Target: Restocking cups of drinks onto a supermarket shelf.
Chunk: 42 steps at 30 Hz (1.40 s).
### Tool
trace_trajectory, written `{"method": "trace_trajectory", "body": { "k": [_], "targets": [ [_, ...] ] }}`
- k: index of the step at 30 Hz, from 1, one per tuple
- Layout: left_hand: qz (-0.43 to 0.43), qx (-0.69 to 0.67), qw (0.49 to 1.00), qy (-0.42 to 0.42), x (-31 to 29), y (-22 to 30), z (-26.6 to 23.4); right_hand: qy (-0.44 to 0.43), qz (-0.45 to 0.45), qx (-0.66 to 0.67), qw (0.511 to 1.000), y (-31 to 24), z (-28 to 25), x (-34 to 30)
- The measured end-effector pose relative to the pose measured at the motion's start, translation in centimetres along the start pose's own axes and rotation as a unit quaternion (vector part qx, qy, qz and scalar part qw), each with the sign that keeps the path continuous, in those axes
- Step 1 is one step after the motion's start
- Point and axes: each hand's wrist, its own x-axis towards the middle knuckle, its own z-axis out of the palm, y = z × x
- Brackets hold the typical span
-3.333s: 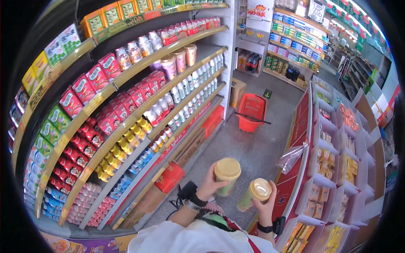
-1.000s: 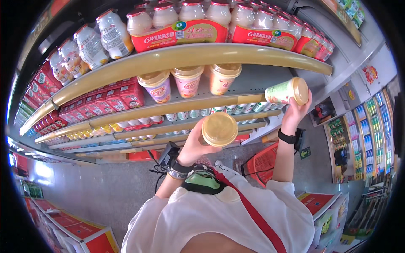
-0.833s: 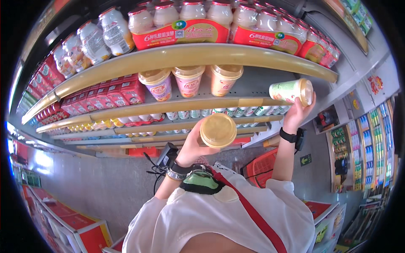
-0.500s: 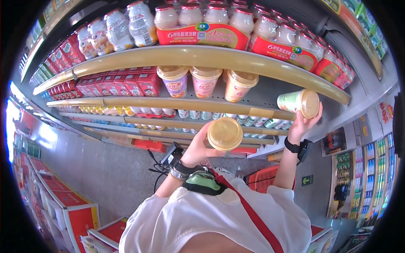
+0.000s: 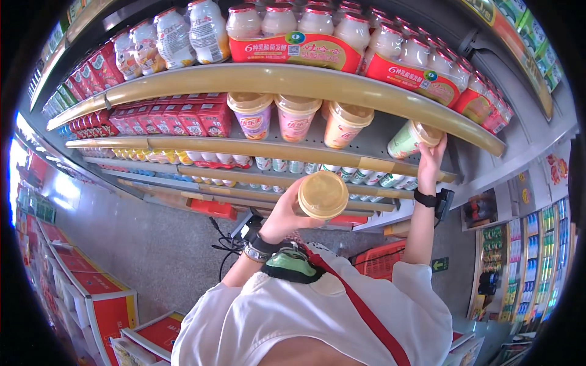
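Note:
My left hand is wrapped round a lidded drink cup, held in front of the shelves with its tan lid toward me. My right hand grips a green and white drink cup by its lid end, at the right part of a shelf. That cup is nearly upright and leans a little; whether its base rests on the shelf I cannot tell. On the same shelf, to its left, stand a purple cup, a pink cup and an orange cup, all with tan lids.
Above runs a shelf edge bearing bottles in red packs. Red drink cartons fill the cup shelf's left. Small cans line a lower shelf. A red basket sits on the floor by me. Display boxes stand behind left.
My right hand has brought the green and white cup left onto or just over the shelf, turning it from tilted to nearly upright. The left hand's cup has hardly moved.

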Motion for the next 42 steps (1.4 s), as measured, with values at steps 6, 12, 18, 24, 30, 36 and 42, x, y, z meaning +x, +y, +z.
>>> {"method": "trace_trajectory", "body": {
  "k": [6, 12, 18, 24, 30, 36, 42],
  "targets": [
    [0.002, -0.002, 1.0, -0.001, 0.2, 0.4, -0.3, -0.027, -0.017, -0.002, 0.999, 0.8, 0.5, 0.4],
    [-0.011, 0.005, 1.0, 0.006, 1.1, 0.0, -0.3, 0.115, -0.057, -0.054, 0.99, -0.7, 0.7, -2.8],
    [-0.02, 0.021, 0.999, -0.02, 2.4, -0.4, 0.6, -0.027, 0.192, 0.002, 0.981, -4.0, 3.2, -8.4],
    [-0.029, 0.003, 0.999, -0.033, 3.8, -1.0, 1.9, -0.235, 0.181, -0.033, 0.954, -3.1, 5.1, -12.8],
    [-0.034, 0.026, 0.998, -0.047, 4.8, -1.6, 3.1, -0.16, 0.128, -0.09, 0.975, -3.2, 7.1, -14.7],
    [0.029, 0.02, 0.998, -0.056, 4.9, -1.3, 4.3, -0.118, 0.106, -0.079, 0.984, -3.4, 7.7, -14.3],
    [0.095, -0.001, 0.995, 0.009, 4.1, -0.5, 3.6, 0.026, -0.008, -0.09, 0.996, -3.9, 6.9, -10.3]
  ]
}}
